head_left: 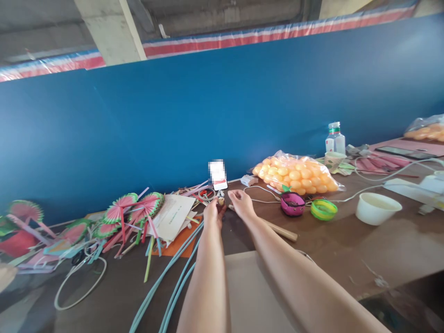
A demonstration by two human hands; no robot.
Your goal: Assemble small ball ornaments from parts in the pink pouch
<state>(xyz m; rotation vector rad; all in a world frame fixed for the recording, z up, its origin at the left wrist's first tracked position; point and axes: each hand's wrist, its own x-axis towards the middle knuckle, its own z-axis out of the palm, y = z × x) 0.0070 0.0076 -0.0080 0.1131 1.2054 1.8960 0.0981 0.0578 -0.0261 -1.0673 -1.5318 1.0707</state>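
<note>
My left hand (pixel 212 215), just below the centre of the frame, grips a small shiny piece (pixel 221 201) between its fingers; it is too small to make out. My right hand (pixel 243 206) is just beside it, fingers bent with the tips close together, and I cannot tell whether they pinch anything. Right behind my hands, a phone (pixel 219 179) stands upright near the blue partition (pixel 194 111). On the desk (pixel 333 254), right of centre, I have a clear bag of orange balls (pixel 294 175), with a purple container (pixel 292 204) and a yellow-green one (pixel 323 209) in front of it. A wooden stick (pixel 282 230) lies beyond my right forearm. Watermelon-patterned paper fans (pixel 121 209) and papers (pixel 170 213) crowd the left side, and pale blue tubing (pixel 166 282) runs to the bottom edge.
</note>
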